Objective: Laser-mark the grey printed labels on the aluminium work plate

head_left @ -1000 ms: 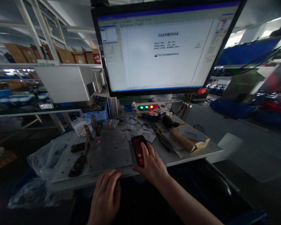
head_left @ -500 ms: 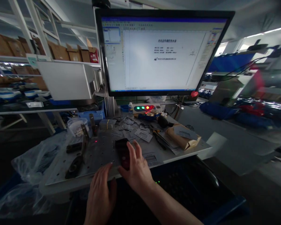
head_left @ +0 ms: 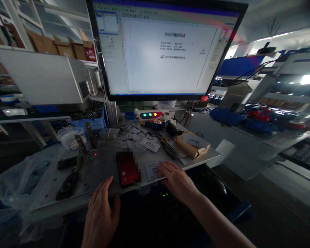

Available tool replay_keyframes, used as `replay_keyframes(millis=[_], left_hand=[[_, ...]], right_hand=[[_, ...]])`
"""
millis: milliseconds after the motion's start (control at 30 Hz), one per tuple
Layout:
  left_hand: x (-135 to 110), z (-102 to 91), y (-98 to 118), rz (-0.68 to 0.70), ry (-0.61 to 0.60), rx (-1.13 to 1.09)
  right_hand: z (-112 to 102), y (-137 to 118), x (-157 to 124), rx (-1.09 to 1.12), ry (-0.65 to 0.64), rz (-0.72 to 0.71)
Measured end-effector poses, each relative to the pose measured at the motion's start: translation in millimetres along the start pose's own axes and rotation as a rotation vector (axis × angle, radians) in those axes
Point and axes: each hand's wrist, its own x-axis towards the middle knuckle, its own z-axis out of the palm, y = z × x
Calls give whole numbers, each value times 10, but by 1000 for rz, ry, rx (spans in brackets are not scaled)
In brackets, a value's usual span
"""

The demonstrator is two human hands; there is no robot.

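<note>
A phone with a dark red screen (head_left: 126, 174) lies on the near part of the workbench (head_left: 105, 165), partly blurred out by pixel blocks. To its right, at the bench's front edge, a thin printed metal plate (head_left: 150, 171) rests flat. My right hand (head_left: 179, 181) is over the right end of that plate, fingers stretched forward; whether they touch it I cannot tell. Left of the phone, at the bench edge, is my left hand (head_left: 100, 208), holding nothing, its thumb apart from the fingers.
Loose metal plates (head_left: 151, 144), pliers (head_left: 167, 150) and a brown paper package (head_left: 192, 146) lie behind my right hand. At left stand metal clamp pieces (head_left: 80, 148) and a clear tub (head_left: 71, 137). A monitor (head_left: 157, 69) rises behind. Below is a dark keyboard tray with a mouse (head_left: 217, 182).
My right hand has moved off the phone and rightward to the printed plate. The phone's screen now shows red. My view has shifted slightly, and my left hand stays near the bench edge.
</note>
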Motion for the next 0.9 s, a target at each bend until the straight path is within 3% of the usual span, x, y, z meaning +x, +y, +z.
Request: replay_keyframes(millis=[167, 333, 467, 533, 600, 733, 900], left_hand=[[21, -27, 8, 0, 25, 16], [108, -179, 72, -11, 128, 10], [231, -465, 98, -33, 296, 6], [263, -611, 56, -74, 357, 47], [255, -712, -26, -124, 374, 91], [151, -691, -225, -165, 191, 133], [109, -401, -274, -113, -145, 200]], right_hand=[[53, 208, -80, -26, 15, -72], [-143, 188, 10, -27, 201, -43], [-310, -341, 274, 20, 448, -275], [-304, -739, 429, 50, 408, -389], [-220, -1103, 554, 60, 254, -439], [75, -1458, 556, 76, 171, -519], [343, -1286, 115, 191, 193, -637]])
